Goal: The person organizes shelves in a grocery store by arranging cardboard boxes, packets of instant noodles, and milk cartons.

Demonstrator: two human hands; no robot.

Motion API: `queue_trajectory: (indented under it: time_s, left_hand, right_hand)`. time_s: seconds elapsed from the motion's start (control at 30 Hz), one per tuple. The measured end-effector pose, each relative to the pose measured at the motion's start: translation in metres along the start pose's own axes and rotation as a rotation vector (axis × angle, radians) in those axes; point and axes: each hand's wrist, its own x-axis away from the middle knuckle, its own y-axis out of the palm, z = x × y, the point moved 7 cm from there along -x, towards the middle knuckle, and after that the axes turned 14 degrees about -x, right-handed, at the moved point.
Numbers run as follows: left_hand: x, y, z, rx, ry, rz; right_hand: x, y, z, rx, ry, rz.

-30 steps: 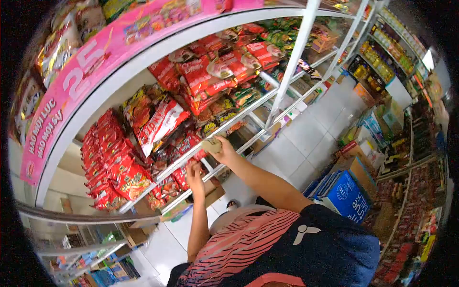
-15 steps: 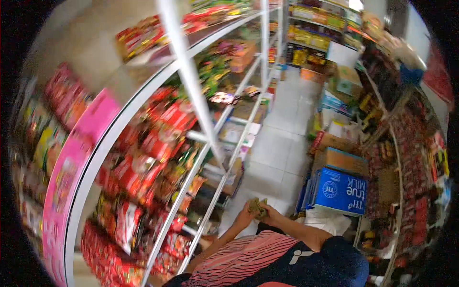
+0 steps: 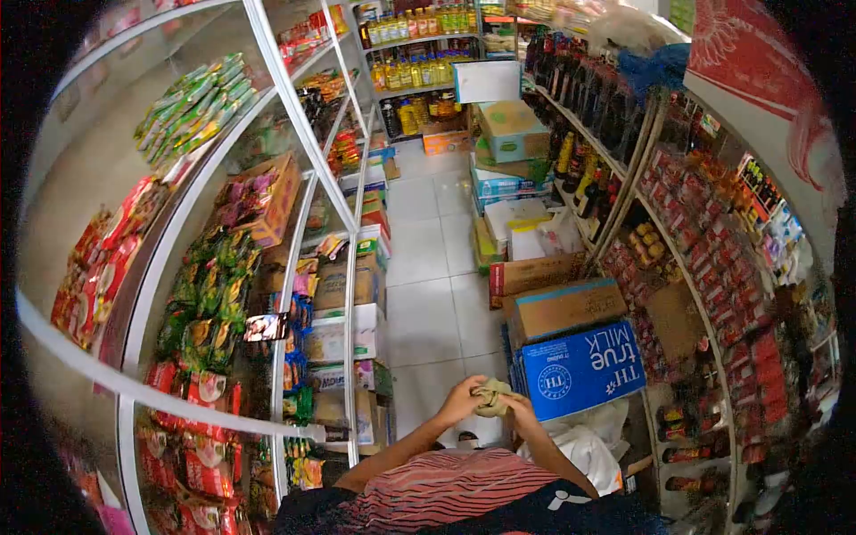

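A crumpled khaki cloth is bunched up between my two hands, in front of my striped shirt. My left hand grips it from the left with bent fingers. On the opposite side, my right hand pinches its edge. The blue milk carton stands just right of my right hand, its printing upside down to me. Below the hands, part of my foot shows on the tiled floor.
Left is a white-framed glass cabinet holding red and green snack packets. Stacked cardboard boxes line the right side of the aisle, with bottle shelves behind. A white plastic bag lies below the blue carton.
My view has swung left and steadied, so the aisle now runs straighter ahead. Both hands still hold the cloth, which is turned and folded differently between the fingers.
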Motion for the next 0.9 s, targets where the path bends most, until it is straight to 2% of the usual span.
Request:
queue_trajectory:
  time_s: [0.03,0.1,0.13,0.17,0.23,0.3,0.37,0.4,0.47,0.5,0.57,0.63,0.7,0.73,0.8,0.87,0.9]
  left_hand:
    - [-0.015,-0.005,-0.009,0.05,-0.008,0.006]
    - [-0.039,-0.021,-0.011,0.05,0.042,0.026]
    - [-0.051,-0.031,-0.017,0.088,0.049,0.063]
    - [-0.064,-0.043,-0.022,0.126,0.056,0.102]
    - [-0.097,-0.068,-0.03,0.114,0.089,0.159]
    - [-0.128,-0.097,-0.037,0.104,0.124,0.22]
    - [-0.161,-0.13,-0.029,0.292,0.093,0.19]
    - [-0.175,-0.151,-0.02,0.294,0.099,0.21]
    - [-0.205,-0.187,0.007,0.5,0.105,0.115]
    - [-0.222,-0.212,0.022,0.505,0.126,0.137]
    - [-0.251,-0.258,0.032,0.558,0.062,0.207]
    - [-0.28,-0.306,0.038,0.506,0.078,0.261]
    - [-0.297,-0.353,0.047,0.449,0.164,0.347]
    - [-0.303,-0.378,0.047,0.431,0.138,0.437]
    - [-0.304,-0.413,0.034,0.418,0.071,0.553]
    - [-0.295,-0.459,0.014,0.274,0.134,0.842]
    - [-0.289,-0.474,-0.001,0.28,0.115,0.883]
  right_hand:
    - [-0.008,0.0,-0.013,0.004,0.004,0.005]
    - [-0.026,0.016,-0.057,0.608,-0.222,0.0]
    - [-0.033,0.038,-0.08,0.726,-0.498,-0.058]
    - [-0.045,0.05,-0.085,0.731,-0.492,-0.07]
    - [-0.069,0.078,-0.094,0.479,-0.412,-0.158]
    - [-0.119,0.093,-0.096,0.592,-0.383,-0.214]
    - [-0.121,0.186,-0.14,1.002,-0.929,-0.405]
    - [-0.141,0.204,-0.144,1.006,-0.932,-0.426]
    - [-0.191,0.239,-0.154,0.889,-0.722,-0.499]
    - [-0.212,0.26,-0.166,0.904,-0.732,-0.524]
    - [-0.255,0.292,-0.177,0.625,-0.451,-0.508]
    - [-0.292,0.335,-0.19,0.542,-0.39,-0.518]
    - [-0.315,0.383,-0.21,0.901,-0.819,-0.573]
    - [-0.337,0.401,-0.209,0.907,-0.779,-0.6]
    - [-0.37,0.436,-0.205,0.935,-0.896,-0.606]
    - [-0.395,0.481,-0.199,0.907,-0.792,-0.661]
    - [-0.409,0.502,-0.194,0.884,-0.719,-0.688]
